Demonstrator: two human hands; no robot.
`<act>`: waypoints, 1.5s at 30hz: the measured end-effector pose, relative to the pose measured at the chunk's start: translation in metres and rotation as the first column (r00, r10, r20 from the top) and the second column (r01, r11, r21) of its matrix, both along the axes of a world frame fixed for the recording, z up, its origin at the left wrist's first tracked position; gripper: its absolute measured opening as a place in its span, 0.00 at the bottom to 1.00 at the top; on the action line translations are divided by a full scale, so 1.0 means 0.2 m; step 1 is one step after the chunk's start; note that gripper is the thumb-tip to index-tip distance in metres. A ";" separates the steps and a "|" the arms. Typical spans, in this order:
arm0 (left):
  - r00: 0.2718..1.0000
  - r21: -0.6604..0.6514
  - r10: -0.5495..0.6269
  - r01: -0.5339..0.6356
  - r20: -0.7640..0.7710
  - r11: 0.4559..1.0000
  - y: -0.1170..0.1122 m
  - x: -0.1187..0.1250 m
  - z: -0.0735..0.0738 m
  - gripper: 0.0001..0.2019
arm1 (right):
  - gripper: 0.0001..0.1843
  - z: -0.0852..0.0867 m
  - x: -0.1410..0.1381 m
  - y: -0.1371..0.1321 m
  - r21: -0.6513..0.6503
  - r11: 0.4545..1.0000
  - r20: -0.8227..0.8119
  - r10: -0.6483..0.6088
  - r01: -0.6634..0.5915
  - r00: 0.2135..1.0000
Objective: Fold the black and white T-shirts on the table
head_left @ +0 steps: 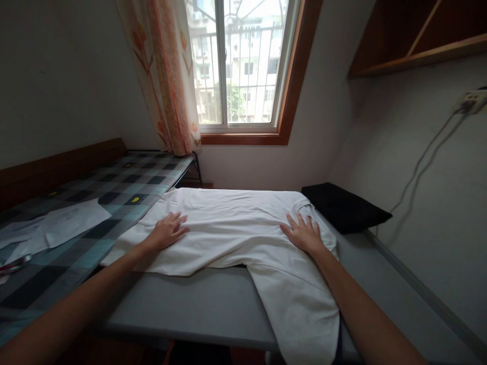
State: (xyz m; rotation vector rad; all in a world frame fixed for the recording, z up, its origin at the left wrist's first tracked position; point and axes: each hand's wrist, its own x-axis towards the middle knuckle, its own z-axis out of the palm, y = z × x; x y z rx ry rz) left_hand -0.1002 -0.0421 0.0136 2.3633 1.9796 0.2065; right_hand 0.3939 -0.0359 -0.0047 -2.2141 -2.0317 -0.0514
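A white long-sleeved shirt lies spread sideways over the grey table, its collar end toward the right. One sleeve hangs toward me over the table's front edge. My left hand rests flat on the lower part of the shirt, fingers spread. Near the collar and shoulder, my right hand presses on the cloth with its fingers apart. Soft wrinkles run across the fabric between the two hands. The shirt's left end reaches the edge of the checked bed. Neither hand grips anything.
A folded black cloth lies at the table's back right, by the wall. To the left is a checked mattress with papers on it. A curtain hangs beside the window. A cable runs down from the wall socket.
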 end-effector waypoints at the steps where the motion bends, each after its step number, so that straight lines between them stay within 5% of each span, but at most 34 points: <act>1: 1.000 -0.004 0.016 -0.016 -0.016 1.000 -0.01 0.03 -0.03 0.32 | 0.38 0.00 -0.01 0.00 -0.024 1.000 0.001 -0.013 0.013 1.000; 8: 0.999 -0.010 0.047 -0.047 -0.017 0.999 0.03 0.06 -0.04 0.33 | 0.38 0.00 -0.03 0.05 -0.030 0.999 0.010 -0.012 0.012 1.000; 20: 0.993 -0.007 0.118 -0.118 -0.033 0.993 0.31 0.12 -0.03 0.34 | 0.37 0.03 -0.05 0.33 -0.055 0.997 0.003 -0.057 0.057 0.998; 38: 0.994 0.151 0.103 -0.099 -0.023 0.984 0.20 0.15 -0.06 0.24 | 0.21 -0.01 0.05 0.15 0.242 0.956 -0.107 0.198 -0.168 0.974; 45: 0.998 0.142 0.059 -0.054 -0.027 0.988 0.15 0.22 -0.05 0.24 | 0.21 0.12 0.07 0.01 0.159 0.987 -0.011 -0.023 0.024 1.000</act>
